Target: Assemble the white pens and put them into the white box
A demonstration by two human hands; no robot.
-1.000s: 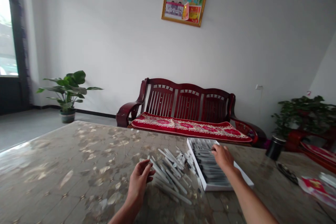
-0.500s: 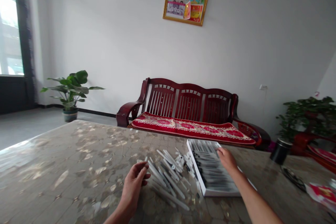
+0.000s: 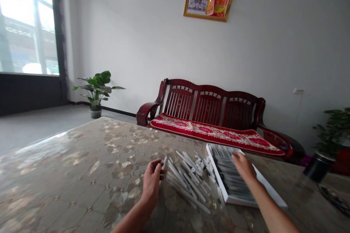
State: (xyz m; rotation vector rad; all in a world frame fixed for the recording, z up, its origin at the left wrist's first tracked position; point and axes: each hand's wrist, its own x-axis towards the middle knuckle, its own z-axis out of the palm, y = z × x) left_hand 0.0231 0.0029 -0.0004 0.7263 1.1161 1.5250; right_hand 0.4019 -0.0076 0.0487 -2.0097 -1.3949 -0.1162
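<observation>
My left hand point(image 3: 152, 181) is closed above the table, thumb and fingers curled together, with a slim white pen part point(image 3: 164, 162) sticking up at the fingertips. Just right of it lies a loose pile of whitish translucent pen barrels point(image 3: 187, 182). Small white and black pen pieces point(image 3: 201, 164) are heaped behind the pile, against the box. My right hand point(image 3: 245, 168) reaches over a shallow white box point(image 3: 218, 185) filled with rows of dark-tipped translucent pens point(image 3: 232, 182). Its fingers are pinched near the box's far right side; what they hold is hidden.
The patterned table point(image 3: 82, 174) stretches away to the left. A dark red wooden bench point(image 3: 207, 105) with a red floral cover stands behind it. On the right are a black canister point(image 3: 318, 165) and a dark cable point(image 3: 333, 198). A potted plant point(image 3: 95, 91) stands on the floor.
The view has turned left, so everything sits further right in the picture. My right hand stays over the box, slightly nearer its middle. My left hand remains beside the pile.
</observation>
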